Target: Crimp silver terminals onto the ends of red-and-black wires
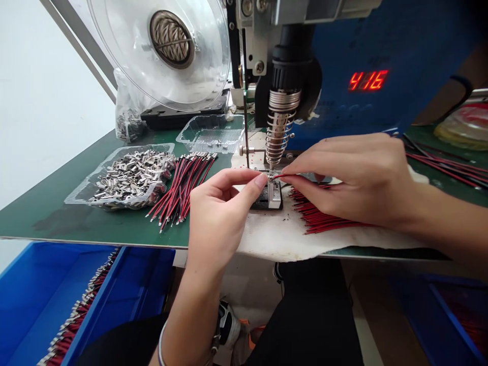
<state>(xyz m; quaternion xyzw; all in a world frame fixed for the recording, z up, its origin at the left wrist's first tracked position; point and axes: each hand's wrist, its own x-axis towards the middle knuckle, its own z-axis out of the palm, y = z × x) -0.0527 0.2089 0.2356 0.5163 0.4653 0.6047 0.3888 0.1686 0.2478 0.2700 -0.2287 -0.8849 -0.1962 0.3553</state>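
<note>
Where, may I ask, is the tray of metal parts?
In the head view, the tray sits at left on the green table, beside a wire bundle.

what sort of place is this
Probably an electronics assembly workshop: a blue machine with a red digital display, a clear plastic tray of small silvery metal parts, and thin red and black wires beside it.

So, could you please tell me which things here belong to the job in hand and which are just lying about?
Seemingly in the job:
wire, pinched in the right hand
left hand, at the machine
connectors in the front tray
bundled wires by the right hand

Probably just lying about:
bag
back tray
</note>
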